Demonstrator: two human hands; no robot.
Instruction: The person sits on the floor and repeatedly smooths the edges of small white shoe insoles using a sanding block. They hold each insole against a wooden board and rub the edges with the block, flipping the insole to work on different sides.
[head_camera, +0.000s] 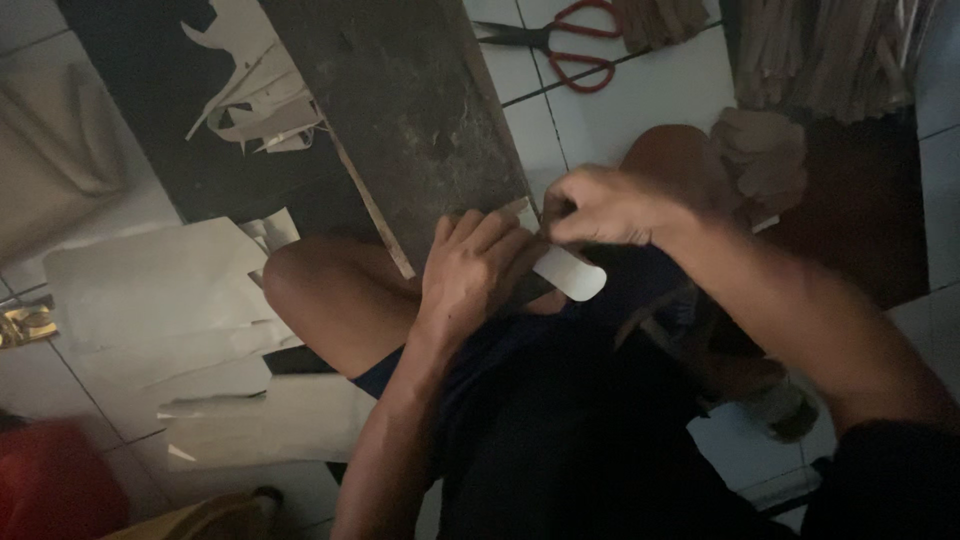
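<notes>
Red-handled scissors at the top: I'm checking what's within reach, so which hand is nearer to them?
The right hand is nearer, below the red-handled scissors. The left hand lies lower and further left.

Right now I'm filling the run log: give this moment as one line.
left hand: presses on board | right hand: pinches white strip | scissors: on floor, untouched

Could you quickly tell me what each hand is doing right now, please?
Left hand: pressed flat, fingers together, on the dark board.
Right hand: pinched shut on a pale rounded tool.
</notes>
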